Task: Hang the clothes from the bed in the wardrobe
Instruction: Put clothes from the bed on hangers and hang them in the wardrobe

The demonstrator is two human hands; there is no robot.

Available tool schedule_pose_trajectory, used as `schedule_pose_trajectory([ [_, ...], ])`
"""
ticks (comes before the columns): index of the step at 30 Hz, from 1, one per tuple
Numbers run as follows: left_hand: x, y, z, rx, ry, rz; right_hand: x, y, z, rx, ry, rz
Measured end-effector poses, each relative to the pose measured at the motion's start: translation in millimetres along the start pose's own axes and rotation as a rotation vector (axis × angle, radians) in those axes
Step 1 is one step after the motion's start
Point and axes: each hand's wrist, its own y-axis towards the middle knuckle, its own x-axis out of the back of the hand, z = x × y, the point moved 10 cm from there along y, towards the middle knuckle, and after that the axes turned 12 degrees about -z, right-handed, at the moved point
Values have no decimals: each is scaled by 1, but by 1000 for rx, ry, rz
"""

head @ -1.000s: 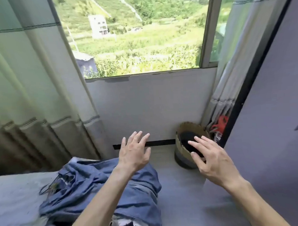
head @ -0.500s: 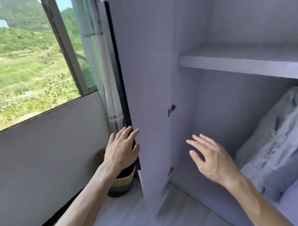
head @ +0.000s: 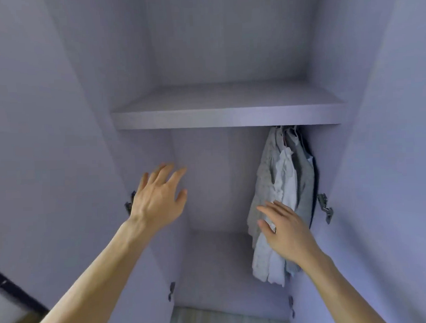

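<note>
While the left hand (head: 160, 199) and right hand (head: 287, 233) hover open and empty inside the wardrobe (head: 227, 117), the bed's clothes are out of view; the right one might knock the hanging shirts (head: 287, 173), far right, loose.

The wardrobe (head: 220, 185) stands open, with the left door (head: 37, 143) and the right door (head: 388, 155) swung out to either side. A shelf (head: 227, 117) spans its width. Below the shelf, hung clothes (head: 285, 178) occupy the far right. The left hand (head: 157, 199) is positioned before the lower compartment's left side, the right hand (head: 287, 233) in front of the clothes.
</note>
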Motion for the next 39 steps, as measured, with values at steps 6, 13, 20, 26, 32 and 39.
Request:
schedule_pose_trajectory([
  [6,-30,127,-39,-106,22,-132,-9,86,-84,-233,103,0],
  [13,-98,224,-50,-81,-4,-172,-28,170,-158,-423,91,-41],
  [20,-139,240,-48,-53,-22,-318,-53,218,-186,-535,67,46],
  [26,-142,243,-48,-81,-18,-391,-77,248,-194,-666,208,47],
  [32,-145,240,-47,-77,-10,-390,-109,252,-177,-815,734,104],
  [39,-145,239,-45,-61,8,-372,-104,257,-146,-725,966,143],
])
